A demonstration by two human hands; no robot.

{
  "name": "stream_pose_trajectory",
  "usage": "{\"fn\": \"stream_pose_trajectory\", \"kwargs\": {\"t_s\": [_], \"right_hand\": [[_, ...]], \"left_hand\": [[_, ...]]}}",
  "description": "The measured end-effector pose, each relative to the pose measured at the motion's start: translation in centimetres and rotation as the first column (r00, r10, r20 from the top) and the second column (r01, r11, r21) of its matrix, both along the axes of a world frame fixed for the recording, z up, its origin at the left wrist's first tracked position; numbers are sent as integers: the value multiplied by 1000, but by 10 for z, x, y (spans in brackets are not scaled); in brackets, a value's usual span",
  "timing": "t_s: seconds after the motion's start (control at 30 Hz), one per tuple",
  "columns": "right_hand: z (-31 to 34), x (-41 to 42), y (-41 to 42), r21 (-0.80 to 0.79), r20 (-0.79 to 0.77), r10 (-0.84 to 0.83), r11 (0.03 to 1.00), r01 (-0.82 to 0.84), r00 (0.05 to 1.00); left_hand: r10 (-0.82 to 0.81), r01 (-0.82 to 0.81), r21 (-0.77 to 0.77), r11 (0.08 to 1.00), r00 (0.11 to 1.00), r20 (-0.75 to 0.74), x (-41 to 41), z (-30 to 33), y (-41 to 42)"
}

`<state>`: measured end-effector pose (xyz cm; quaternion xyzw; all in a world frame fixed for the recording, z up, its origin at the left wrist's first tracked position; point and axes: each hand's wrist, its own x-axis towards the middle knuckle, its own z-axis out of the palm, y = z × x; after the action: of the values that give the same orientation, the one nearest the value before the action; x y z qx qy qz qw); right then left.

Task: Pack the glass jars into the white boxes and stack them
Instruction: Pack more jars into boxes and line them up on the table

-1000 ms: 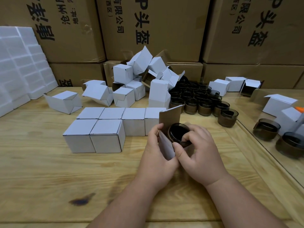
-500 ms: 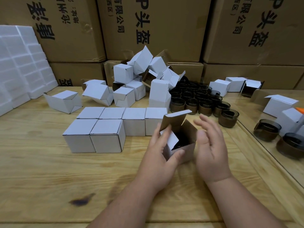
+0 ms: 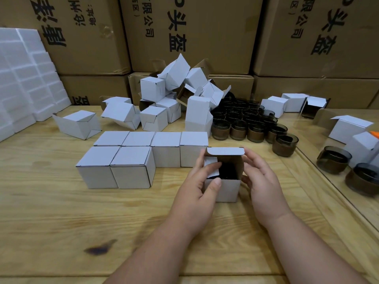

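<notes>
The step in hand looked to be closing the open white box (image 3: 223, 189), which stood on the wooden table (image 3: 51, 212) just at the 4 o'clock corner of the row of closed boxes (image 3: 131, 158). To do it well, the side flap should go flat first, then the lid (image 3: 225, 151) should come down over it with its tuck lip guided inside the front wall, the box kept from sliding while the lid was pressed home. The left hand (image 3: 196, 193) curled round the box from 9 o'clock: its thumb (image 3: 213, 188) pressed the front face near the top edge, and its fingers (image 3: 207, 168) reached over the left wall, pushing the small side flap inward. The right hand (image 3: 264, 187) held the box from 3 o'clock, fingers bent against the right wall and up toward the lid's hinge corner. The lid stood raised at 12 o'clock of the opening, between the two sets of fingertips. Inside showed only dark; a jar probably sat there, but it could not be made out. The unpacked glass jars (image 3: 248, 124) clustered at 12 to 1 o'clock of the hands, well apart from them, with the heap of empty boxes (image 3: 174, 93) beyond at 11 o'clock.
</notes>
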<state>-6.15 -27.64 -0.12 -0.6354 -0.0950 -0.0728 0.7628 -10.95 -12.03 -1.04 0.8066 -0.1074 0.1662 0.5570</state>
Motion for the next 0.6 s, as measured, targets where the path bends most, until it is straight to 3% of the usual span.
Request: {"fn": "stream_pose_trajectory", "kwargs": {"t_s": [0.2,0.37,0.6], "right_hand": [[-2,1,1,-28,19,-27,999,27,999],[-1,0,1,-46,25,-40,998,41,999],[-7,5,1,-64,46,-26,998,29,999]], "left_hand": [[-1,1,-19,1000,1000,-2,5,1,-1],[-6,6,7,1000,995,-103,16,3,1],[-19,16,-37,999,996,-92,15,0,0]]}}
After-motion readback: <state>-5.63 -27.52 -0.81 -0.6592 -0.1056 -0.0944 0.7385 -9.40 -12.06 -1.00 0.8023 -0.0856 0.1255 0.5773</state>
